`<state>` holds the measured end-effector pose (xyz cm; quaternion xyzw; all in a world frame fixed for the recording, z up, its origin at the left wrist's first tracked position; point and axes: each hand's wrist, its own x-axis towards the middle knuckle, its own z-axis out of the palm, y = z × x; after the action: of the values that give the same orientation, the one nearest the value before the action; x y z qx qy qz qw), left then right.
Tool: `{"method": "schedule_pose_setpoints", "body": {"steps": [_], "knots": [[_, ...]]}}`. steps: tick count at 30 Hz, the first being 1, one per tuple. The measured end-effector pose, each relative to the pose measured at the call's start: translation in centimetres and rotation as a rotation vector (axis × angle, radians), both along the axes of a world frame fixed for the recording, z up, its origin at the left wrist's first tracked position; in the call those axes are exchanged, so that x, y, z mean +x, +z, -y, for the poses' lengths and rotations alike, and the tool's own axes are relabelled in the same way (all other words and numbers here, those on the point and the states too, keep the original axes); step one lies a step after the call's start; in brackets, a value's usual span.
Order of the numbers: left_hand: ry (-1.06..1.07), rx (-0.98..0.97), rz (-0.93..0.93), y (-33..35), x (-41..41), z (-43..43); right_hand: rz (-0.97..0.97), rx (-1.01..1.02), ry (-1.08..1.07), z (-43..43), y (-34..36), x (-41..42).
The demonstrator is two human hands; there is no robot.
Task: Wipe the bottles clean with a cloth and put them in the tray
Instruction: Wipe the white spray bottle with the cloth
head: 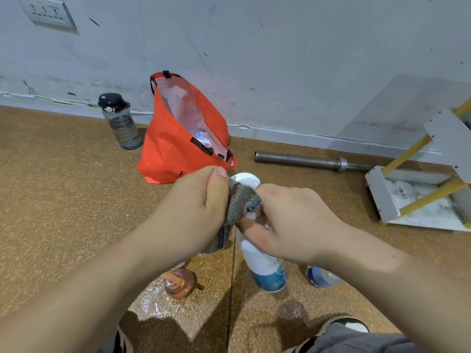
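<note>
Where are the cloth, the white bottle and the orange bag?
cloth (243, 202), head view, fold draped over the bottle top
white bottle (257, 256), head view, white body
orange bag (165, 149), head view, front panel

Held bottle (262, 261) sits between my left grip (201, 200) and my right grip (288, 225), cloth (242, 202) over its top. Pump bottle (178, 284) on the floor (63, 200) to its left, small bottle (321, 276) to its right. Behind: bag (168, 154); flask (122, 123) left of it, by the wall (280, 59); bar (300, 160) right; tray (381, 194) far right.

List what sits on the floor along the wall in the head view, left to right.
Water bottle → orange bag → metal bar → white stand with yellow bars.
</note>
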<state>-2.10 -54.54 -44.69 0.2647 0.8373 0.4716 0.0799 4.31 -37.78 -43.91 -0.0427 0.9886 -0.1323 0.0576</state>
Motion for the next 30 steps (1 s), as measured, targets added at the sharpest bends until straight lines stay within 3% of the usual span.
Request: {"method": "schedule_pose_setpoints", "body": {"steps": [6, 9, 11, 14, 17, 19, 21, 26, 30], "knots": [[0.344, 0.138, 0.185, -0.5, -2.0, 1.0, -0.074, 0.035, -0.058, -0.9, 0.1, -0.1], [0.408, 0.272, 0.253, -0.1, -2.4, 1.2, -0.040, -0.029, -0.063, -1.0, 0.3, 0.2], [0.405, 0.298, 0.231, 0.2, -1.9, 1.0, -0.035, -0.048, -0.061, -1.0, 0.2, 0.2], [0.366, 0.327, 0.033, 0.7, -0.2, 0.7, -0.039, -0.029, -0.056, -1.2, -0.3, 0.0], [0.151, 0.281, -0.134, 0.2, 1.6, 0.0, -0.021, -0.050, 0.008, -0.7, -0.6, 0.0], [0.008, 0.143, -0.120, -0.7, 2.1, -0.6, -0.012, -0.054, 0.053, -0.4, -0.4, 0.1], [-0.007, 0.070, -0.127, -1.4, 1.9, -1.0, -0.008, -0.064, 0.054, -0.3, -0.4, 0.2], [0.063, 0.127, -0.069, -2.3, 2.1, -1.0, -0.068, -0.077, -0.041, -0.9, -0.7, -0.3], [0.038, 0.025, -0.035, -3.0, 3.2, -0.8, -0.027, -0.058, -0.112, -2.1, -0.9, -0.6]]}}
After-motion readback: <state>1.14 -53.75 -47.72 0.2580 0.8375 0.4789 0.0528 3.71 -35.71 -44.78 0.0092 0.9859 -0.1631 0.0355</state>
